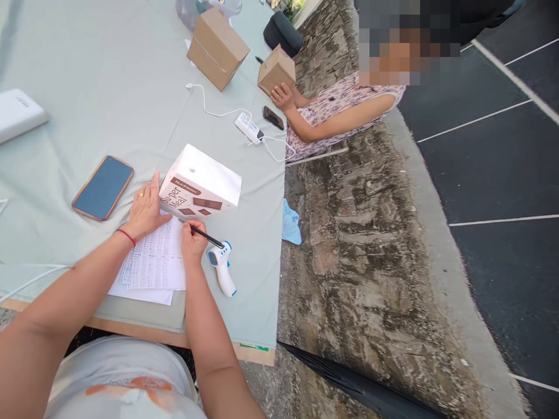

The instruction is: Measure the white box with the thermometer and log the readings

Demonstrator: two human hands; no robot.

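My right hand (194, 241) is closed around a black pen (208, 236), its tip down at the top of some written sheets of paper (156, 256). My left hand (147, 205) lies open on the top left of the sheets, thumb out to the side. Its fingertips are beside a white box (205, 177) printed "NutriMotion Super Meal"; whether they touch it I cannot tell. To the right of my right hand lies a white and blue infrared thermometer (223, 270). A smartphone (103, 187) rests left of my left hand.
A pale cloth covers the table (109, 81). Across it, another person's hand (283, 96) is on a small cardboard box (276, 68), near a larger carton (217, 49). A power strip (248, 127) with white cables, a dark phone (273, 117) and a white device (20, 114) also lie there.
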